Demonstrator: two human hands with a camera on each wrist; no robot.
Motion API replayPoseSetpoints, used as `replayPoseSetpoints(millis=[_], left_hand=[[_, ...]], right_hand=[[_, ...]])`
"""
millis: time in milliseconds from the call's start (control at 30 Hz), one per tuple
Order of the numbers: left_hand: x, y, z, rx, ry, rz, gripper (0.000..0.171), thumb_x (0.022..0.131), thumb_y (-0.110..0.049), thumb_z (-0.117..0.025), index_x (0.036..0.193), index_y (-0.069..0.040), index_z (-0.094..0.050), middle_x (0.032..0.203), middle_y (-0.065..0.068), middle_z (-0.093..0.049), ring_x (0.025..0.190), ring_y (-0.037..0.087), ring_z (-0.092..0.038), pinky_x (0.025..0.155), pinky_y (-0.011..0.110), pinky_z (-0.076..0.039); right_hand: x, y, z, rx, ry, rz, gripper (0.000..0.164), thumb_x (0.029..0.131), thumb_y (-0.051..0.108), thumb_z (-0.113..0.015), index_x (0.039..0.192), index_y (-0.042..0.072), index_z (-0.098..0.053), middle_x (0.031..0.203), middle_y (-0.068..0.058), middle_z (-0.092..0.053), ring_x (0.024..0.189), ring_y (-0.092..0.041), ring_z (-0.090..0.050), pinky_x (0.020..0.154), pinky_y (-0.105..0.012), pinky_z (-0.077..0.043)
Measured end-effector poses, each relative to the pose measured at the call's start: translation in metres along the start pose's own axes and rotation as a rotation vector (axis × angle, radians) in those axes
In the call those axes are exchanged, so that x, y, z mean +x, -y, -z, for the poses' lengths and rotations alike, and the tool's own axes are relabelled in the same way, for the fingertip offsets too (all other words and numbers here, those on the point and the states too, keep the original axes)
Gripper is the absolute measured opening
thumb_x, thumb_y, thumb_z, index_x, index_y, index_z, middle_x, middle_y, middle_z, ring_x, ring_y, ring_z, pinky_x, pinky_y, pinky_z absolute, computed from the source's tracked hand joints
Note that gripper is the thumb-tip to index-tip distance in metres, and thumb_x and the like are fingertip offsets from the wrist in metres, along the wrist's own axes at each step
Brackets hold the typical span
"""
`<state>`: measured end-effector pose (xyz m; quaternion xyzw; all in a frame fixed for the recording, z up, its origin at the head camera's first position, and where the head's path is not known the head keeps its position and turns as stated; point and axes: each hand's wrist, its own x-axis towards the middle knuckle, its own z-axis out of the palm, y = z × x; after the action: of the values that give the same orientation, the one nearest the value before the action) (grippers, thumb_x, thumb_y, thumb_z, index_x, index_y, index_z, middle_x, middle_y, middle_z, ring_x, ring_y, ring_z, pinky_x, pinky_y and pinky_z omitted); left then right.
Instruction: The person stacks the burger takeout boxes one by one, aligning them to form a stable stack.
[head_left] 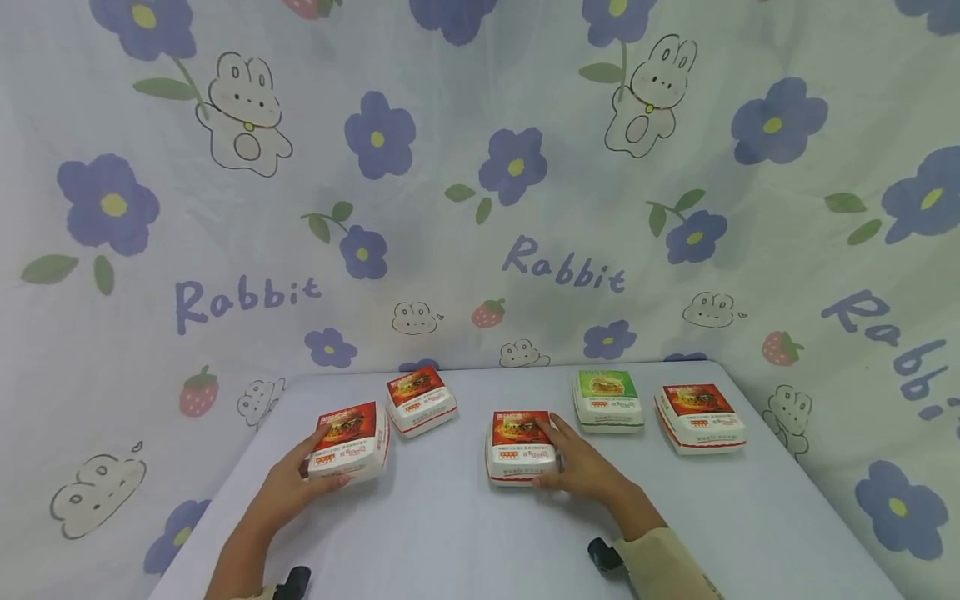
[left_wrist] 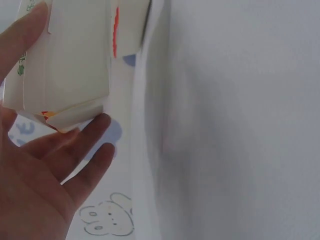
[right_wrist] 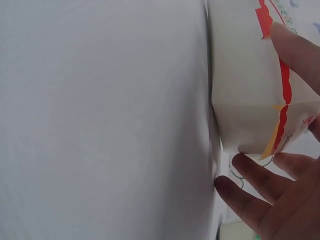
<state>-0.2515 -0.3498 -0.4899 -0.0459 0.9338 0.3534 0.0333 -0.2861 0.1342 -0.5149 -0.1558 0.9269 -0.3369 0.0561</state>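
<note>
On the left, my left hand grips a red-topped burger box between thumb and fingers. The left wrist view shows the white underside of that box, tilted and raised off the table. Near the middle, my right hand holds another red-topped burger box, its thumb on the near side and fingers around the right side. In the right wrist view this box sits on or very close to the table surface, with my thumb against its printed edge.
Another red-topped burger box stands behind the left one. At the right are a green-topped box and one more red-topped box. A white cloth covers the table; a printed curtain hangs behind it.
</note>
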Motion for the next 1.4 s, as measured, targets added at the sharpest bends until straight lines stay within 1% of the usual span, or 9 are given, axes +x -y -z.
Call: replayPoseSetpoints(millis=[167,367,467,600,733,900,1067,1267,1400], left_hand=[[-0.001,-0.009,-0.001,-0.01,-0.016,-0.033,0.115,0.068,-0.064,-0.077,0.157,-0.036,-0.011,0.156,0.025,-0.021,0.132,0.051,-0.032,0.093,0.065,-0.042],[0.0,-0.024,-0.007,-0.003,-0.042,-0.117,0.113,0.067,-0.064,-0.078,0.157,-0.034,-0.015,0.157,0.021,-0.021,0.132,0.051,-0.034,0.091,0.063,-0.045],[0.002,-0.033,-0.01,0.001,-0.047,-0.155,0.111,0.068,-0.064,-0.078,0.156,-0.036,-0.016,0.157,0.02,-0.021,0.132,0.05,-0.034,0.091,0.063,-0.045],[0.004,-0.042,-0.011,0.026,-0.054,-0.182,0.111,0.068,-0.066,-0.076,0.156,-0.037,-0.016,0.158,0.019,-0.021,0.132,0.05,-0.035,0.091,0.065,-0.044],[0.004,-0.052,-0.01,0.033,-0.069,-0.215,0.109,0.069,-0.062,-0.078,0.156,-0.037,-0.017,0.158,0.017,-0.023,0.13,0.049,-0.037,0.088,0.064,-0.046],[0.008,-0.066,-0.014,0.008,-0.084,-0.263,0.105,0.071,-0.056,-0.08,0.155,-0.039,-0.02,0.158,0.013,-0.024,0.129,0.046,-0.04,0.086,0.061,-0.049],[0.01,-0.079,-0.023,-0.01,-0.073,-0.278,0.105,0.068,-0.057,-0.081,0.153,-0.042,-0.022,0.157,0.01,-0.026,0.128,0.043,-0.042,0.087,0.06,-0.049],[0.014,-0.093,-0.035,-0.035,-0.062,-0.291,0.105,0.066,-0.06,-0.081,0.152,-0.042,-0.026,0.156,0.008,-0.028,0.126,0.04,-0.045,0.087,0.059,-0.049],[0.016,-0.099,-0.041,-0.059,-0.056,-0.285,0.104,0.065,-0.06,-0.082,0.152,-0.044,-0.026,0.157,0.008,-0.028,0.129,0.04,-0.042,0.088,0.06,-0.049]], right_hand=[[0.001,-0.001,0.0,-0.01,-0.007,-0.01,0.107,0.069,0.06,-0.079,0.155,0.035,-0.023,0.162,-0.004,-0.012,0.144,-0.036,-0.019,0.109,-0.061,-0.026],[0.005,-0.002,-0.001,-0.035,-0.001,-0.024,0.105,0.07,0.062,-0.077,0.155,0.037,-0.021,0.163,-0.001,-0.01,0.144,-0.035,-0.02,0.109,-0.059,-0.027],[0.006,0.0,0.0,-0.031,-0.002,-0.018,0.104,0.072,0.059,-0.078,0.155,0.036,-0.021,0.163,-0.002,-0.011,0.144,-0.036,-0.02,0.109,-0.059,-0.027],[0.007,0.002,0.0,-0.008,0.018,-0.02,0.103,0.073,0.056,-0.079,0.156,0.035,-0.021,0.163,-0.002,-0.01,0.145,-0.036,-0.017,0.11,-0.06,-0.024],[0.006,0.002,-0.001,-0.001,0.033,-0.025,0.104,0.072,0.058,-0.078,0.156,0.035,-0.02,0.163,-0.001,-0.009,0.145,-0.035,-0.017,0.11,-0.059,-0.024],[0.006,0.002,0.0,-0.008,0.012,-0.019,0.106,0.071,0.061,-0.077,0.156,0.034,-0.02,0.163,-0.002,-0.009,0.145,-0.035,-0.018,0.11,-0.059,-0.025],[0.005,0.006,0.004,-0.028,-0.008,-0.015,0.106,0.071,0.061,-0.077,0.156,0.032,-0.021,0.163,-0.002,-0.01,0.145,-0.034,-0.018,0.11,-0.058,-0.026],[0.002,0.013,0.007,-0.048,-0.032,0.015,0.103,0.073,0.058,-0.077,0.156,0.027,-0.024,0.162,-0.003,-0.014,0.145,-0.032,-0.018,0.11,-0.057,-0.026],[0.001,0.015,0.008,-0.036,-0.032,0.017,0.102,0.074,0.058,-0.077,0.156,0.027,-0.025,0.162,-0.002,-0.014,0.145,-0.031,-0.017,0.111,-0.057,-0.025]])
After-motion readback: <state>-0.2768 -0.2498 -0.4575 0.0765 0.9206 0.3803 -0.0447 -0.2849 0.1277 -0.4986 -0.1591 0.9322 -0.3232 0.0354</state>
